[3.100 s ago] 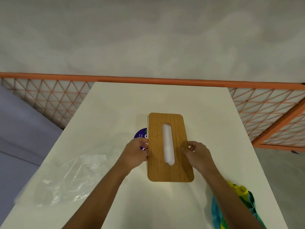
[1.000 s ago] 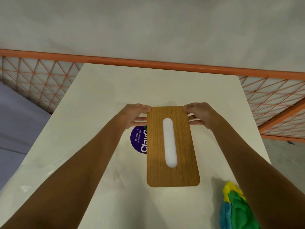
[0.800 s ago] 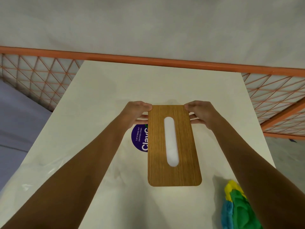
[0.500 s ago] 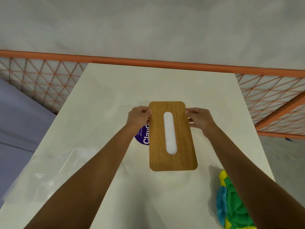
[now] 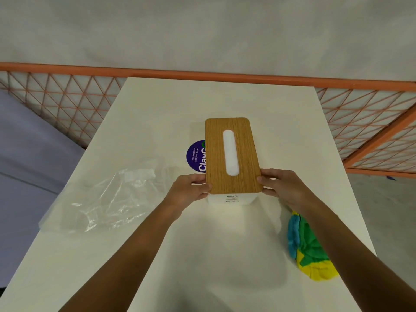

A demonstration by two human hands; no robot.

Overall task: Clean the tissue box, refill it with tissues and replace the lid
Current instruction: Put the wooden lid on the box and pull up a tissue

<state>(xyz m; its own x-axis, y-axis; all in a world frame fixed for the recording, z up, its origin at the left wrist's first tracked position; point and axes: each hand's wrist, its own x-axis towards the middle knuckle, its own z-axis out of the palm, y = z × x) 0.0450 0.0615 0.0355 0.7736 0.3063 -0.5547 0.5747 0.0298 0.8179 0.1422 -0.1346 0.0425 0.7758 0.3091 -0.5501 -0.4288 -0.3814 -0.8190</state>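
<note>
The white tissue box (image 5: 229,198) with its slotted oak-grain wooden lid (image 5: 233,154) sits mid-bench, long axis running near to far; left hand (image 5: 191,190) and right hand (image 5: 280,185) pinch the lid's near corners.

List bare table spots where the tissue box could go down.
Free: the far end of the table, between the tissue box and the orange rail; the near middle, between the plastic wrap and the coloured cloth. Crowded: left of the box (purple pack, wrap) and the near right (cloth).
</note>
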